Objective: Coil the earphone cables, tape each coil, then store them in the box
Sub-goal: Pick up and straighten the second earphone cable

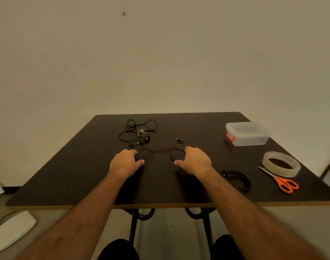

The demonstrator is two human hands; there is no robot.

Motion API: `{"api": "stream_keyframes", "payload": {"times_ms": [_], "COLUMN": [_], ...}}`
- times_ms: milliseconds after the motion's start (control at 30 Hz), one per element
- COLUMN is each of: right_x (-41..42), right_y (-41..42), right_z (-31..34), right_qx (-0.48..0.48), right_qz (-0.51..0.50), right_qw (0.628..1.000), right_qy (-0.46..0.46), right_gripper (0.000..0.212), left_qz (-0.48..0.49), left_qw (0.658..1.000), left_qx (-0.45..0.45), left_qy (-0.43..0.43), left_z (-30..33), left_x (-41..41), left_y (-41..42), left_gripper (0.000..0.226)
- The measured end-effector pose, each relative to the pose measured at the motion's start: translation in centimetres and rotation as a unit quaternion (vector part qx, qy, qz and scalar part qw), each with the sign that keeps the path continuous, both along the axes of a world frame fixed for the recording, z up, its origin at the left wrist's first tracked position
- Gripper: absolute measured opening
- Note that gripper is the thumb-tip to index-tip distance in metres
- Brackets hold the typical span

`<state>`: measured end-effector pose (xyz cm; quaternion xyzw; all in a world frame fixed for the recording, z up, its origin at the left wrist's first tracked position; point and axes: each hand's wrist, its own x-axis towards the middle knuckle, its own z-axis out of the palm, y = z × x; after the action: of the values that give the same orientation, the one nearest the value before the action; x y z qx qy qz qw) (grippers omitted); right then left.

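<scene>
A black earphone cable (161, 150) runs loose across the middle of the dark table (85, 175), between my two hands. My left hand (125, 162) curls over its left end, near the earbuds. My right hand (195, 160) curls over a loop of the same cable on the right; its plug (179, 140) lies just beyond. A second tangled black earphone (137, 131) lies farther back. A coiled black cable bundle (237, 178) rests to the right of my right forearm. The clear lidded box (247, 133) with an orange latch stands at the back right.
A roll of clear tape (281, 163) and orange-handled scissors (284, 183) lie near the table's right edge. A white device (12, 230) with a green light sits on the floor at the left. My knees show under the table's front edge.
</scene>
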<state>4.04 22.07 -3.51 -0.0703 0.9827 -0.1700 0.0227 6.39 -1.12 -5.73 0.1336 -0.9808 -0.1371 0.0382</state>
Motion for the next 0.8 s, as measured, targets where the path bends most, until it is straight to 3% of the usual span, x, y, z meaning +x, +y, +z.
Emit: {"api": "stream_keyframes", "payload": {"times_ms": [100, 267, 433, 500, 567, 667, 800], "right_x": [-0.5, -0.7, -0.6, -0.8, -0.9, -0.5, 1.4], "right_y": [-1.8, -3.7, -3.3, -2.7, -2.2, -1.6, -1.1], "right_z": [-0.8, -1.4, -1.5, -1.6, -1.4, 0.4, 5.4], "right_qx": [0.033, 0.052, 0.043, -0.025, -0.155, -0.377, -0.489], "right_qz": [-0.031, -0.015, -0.003, -0.003, 0.004, 0.017, 0.081], "right_qw": [0.999, 0.999, 0.999, 1.0, 0.988, 0.926, 0.868], "right_qy": [-0.007, 0.004, 0.02, 0.012, 0.013, 0.024, 0.024], "right_gripper": [0.048, 0.01, 0.006, 0.009, 0.017, 0.015, 0.014], "left_qz": [-0.018, -0.054, -0.078, -0.103, -0.123, -0.145, -0.197], "left_qw": [1.0, 0.998, 0.994, 0.985, 0.969, 0.939, 0.895], "left_qx": [-0.015, -0.002, 0.05, 0.107, 0.188, 0.266, 0.343], "left_qy": [0.002, 0.023, 0.063, 0.083, 0.105, 0.163, 0.205], "left_z": [-0.7, -0.7, -0.2, 0.5, 1.7, 4.4, 8.3], "left_x": [-0.3, -0.4, 0.1, 0.3, 0.5, 0.9, 1.9], "left_y": [0.4, 1.8, 2.5, 3.2, 4.1, 5.6, 7.2], "left_gripper": [0.047, 0.02, 0.019, 0.017, 0.016, 0.013, 0.01]}}
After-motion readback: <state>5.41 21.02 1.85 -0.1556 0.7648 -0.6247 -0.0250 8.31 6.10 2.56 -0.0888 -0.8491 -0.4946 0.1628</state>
